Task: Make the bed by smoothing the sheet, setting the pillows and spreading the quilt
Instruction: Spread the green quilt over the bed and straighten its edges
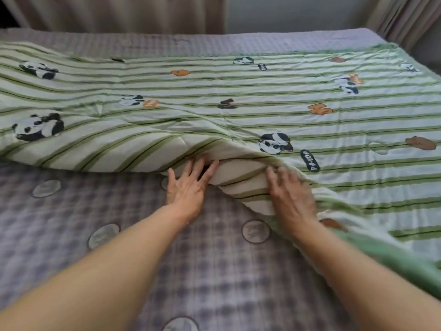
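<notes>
Two bare hands reach forward over the bed to a folded-over corner of the green-and-white striped quilt printed with pandas [238,96]. That quilt lies spread across the far half and right side of the bed, with its near edge turned under in a bulky fold at the middle. The left hand [188,185] has its fingers straight and spread, their tips tucked at the lip of the fold, the palm lying on the grey-and-lilac checked sheet with round printed motifs [119,259]. The right hand [291,194] rests flat on the folded cloth, its fingers loosely bent over the ridge; it is blurred, so a firm grip cannot be told. Beige curtains [119,13] hang behind the bed
</notes>
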### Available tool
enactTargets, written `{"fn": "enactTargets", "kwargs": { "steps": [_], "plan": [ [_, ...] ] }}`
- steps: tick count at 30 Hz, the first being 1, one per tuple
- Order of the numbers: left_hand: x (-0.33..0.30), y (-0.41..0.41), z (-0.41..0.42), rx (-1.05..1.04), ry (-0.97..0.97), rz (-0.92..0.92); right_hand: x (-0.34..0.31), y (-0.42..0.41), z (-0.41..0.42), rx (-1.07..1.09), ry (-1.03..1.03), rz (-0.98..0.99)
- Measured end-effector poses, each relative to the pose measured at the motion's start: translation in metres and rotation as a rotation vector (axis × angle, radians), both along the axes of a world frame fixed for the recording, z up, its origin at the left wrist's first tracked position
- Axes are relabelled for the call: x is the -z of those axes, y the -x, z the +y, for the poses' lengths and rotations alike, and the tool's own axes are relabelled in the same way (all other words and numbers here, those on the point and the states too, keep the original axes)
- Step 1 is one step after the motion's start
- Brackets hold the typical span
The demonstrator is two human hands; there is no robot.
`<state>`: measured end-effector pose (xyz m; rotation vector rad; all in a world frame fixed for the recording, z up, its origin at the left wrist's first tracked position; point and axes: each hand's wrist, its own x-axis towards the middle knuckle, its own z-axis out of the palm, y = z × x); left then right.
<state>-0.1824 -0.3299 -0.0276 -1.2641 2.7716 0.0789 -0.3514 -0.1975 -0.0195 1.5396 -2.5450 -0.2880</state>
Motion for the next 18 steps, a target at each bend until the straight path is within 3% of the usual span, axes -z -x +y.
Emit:
{"fn": "enactTargets", "kwargs": {
  "steps": [5,9,12,15,18],
  "plan": [
    [0.030,-0.011,-0.002,-0.070,0.045,-0.130,-0.024,0.044,-0.024,0.126,0.191,-0.099],
    [0.028,0.004,-0.024,-0.361,-0.084,0.148,-0.021,0.048,-0.022,0.222,0.359,-0.306],
    [0.027,0.024,-0.030,-0.395,-0.160,0.317,-0.030,0.042,-0.018,0.280,0.525,-0.690],
    [0.024,0.037,-0.031,-0.479,-0.183,0.592,-0.044,0.036,-0.014,0.287,0.501,-1.030],
    [0.014,0.032,-0.037,-0.616,-0.124,0.773,-0.057,0.036,-0.012,0.314,0.512,-1.064]
  ]
}}
